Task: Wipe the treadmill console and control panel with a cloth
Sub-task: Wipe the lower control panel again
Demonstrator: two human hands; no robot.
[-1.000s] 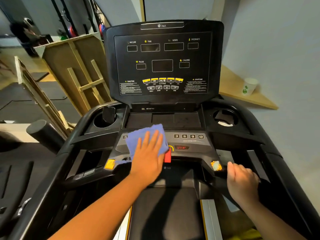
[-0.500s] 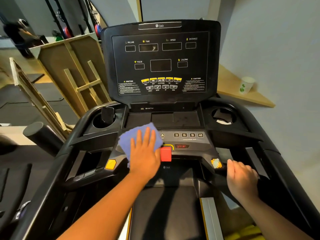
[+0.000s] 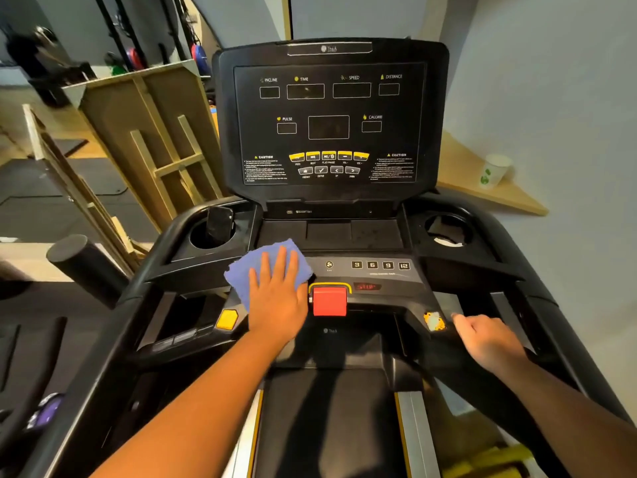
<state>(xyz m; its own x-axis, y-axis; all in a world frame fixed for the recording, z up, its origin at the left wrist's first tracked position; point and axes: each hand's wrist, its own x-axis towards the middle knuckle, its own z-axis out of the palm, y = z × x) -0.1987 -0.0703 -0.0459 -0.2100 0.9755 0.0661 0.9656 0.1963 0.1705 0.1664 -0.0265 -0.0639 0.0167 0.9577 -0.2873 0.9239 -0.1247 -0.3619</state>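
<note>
Left hand (image 3: pixel 277 301), fingers straight, presses blue terry cloth (image 3: pixel 267 270) onto grey control panel (image 3: pixel 379 281); cloth slid toward 9 o'clock, uncovering red stop button (image 3: pixel 330 301); right side unwiped

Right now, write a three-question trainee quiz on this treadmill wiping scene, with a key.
1. True or false: the left hand presses the blue cloth flat on the control panel.
2. Which lies immediately right of the cloth? A) the red stop button B) the paper cup C) the yellow button
3. Fill in: the right hand grips the black ____.

Key: 1 true; 2 A; 3 handlebar.
</note>
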